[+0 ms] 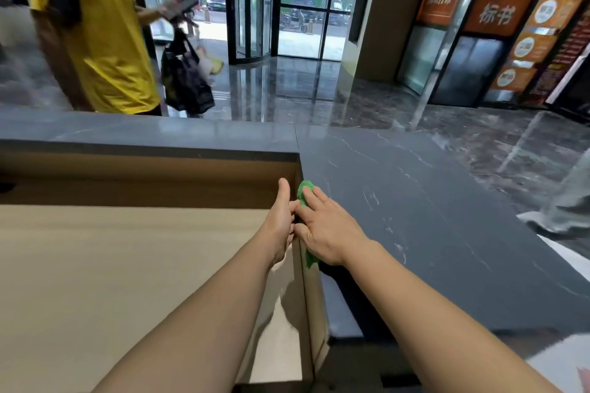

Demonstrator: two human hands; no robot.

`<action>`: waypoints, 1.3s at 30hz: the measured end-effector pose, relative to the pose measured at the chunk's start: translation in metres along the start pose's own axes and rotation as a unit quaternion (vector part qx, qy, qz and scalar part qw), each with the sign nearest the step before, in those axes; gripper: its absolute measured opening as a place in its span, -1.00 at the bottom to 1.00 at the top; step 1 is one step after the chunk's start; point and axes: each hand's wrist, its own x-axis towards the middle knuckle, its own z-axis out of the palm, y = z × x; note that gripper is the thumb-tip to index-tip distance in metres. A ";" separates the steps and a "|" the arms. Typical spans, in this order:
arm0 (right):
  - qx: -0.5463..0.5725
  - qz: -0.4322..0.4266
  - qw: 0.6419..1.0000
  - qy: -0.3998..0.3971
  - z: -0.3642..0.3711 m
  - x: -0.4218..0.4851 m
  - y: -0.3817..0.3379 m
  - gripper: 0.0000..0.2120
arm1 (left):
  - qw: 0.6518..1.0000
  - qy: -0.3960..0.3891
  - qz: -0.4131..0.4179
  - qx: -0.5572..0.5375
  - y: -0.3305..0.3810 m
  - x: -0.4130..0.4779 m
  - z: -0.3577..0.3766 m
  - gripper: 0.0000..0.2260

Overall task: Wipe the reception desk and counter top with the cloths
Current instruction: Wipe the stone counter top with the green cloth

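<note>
Currently, the right hand (322, 230) is pressing flat-fingered on the green cloth (306, 190) at the counter top (415, 201) edge; grip unclear for the left hand (279, 223).

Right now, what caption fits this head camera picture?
Right hand presses a green cloth at the edge of the counter top, left hand beside it.

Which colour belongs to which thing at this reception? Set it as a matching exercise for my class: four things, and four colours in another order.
Things:
1. cloth
2. counter top
3. lower desk
4. bystander's shirt

Colours:
A. yellow
B. pale beige
C. green
D. dark grey with light veins

Pairs: 1-C, 2-D, 3-B, 4-A
</note>
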 end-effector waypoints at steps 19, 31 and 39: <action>-0.032 -0.007 0.999 0.021 0.012 -0.136 -0.054 -0.46 | 0.997 -0.064 0.000 0.042 -0.053 -0.125 0.007 -0.17; -0.119 -0.146 0.965 0.185 0.054 -0.176 0.002 -0.19 | 0.922 0.157 0.200 0.291 -0.092 -0.167 0.032 -0.43; -0.117 -0.212 0.934 0.261 0.062 -0.181 0.045 -0.33 | 0.617 0.241 0.376 0.648 -0.119 -0.163 0.053 -0.72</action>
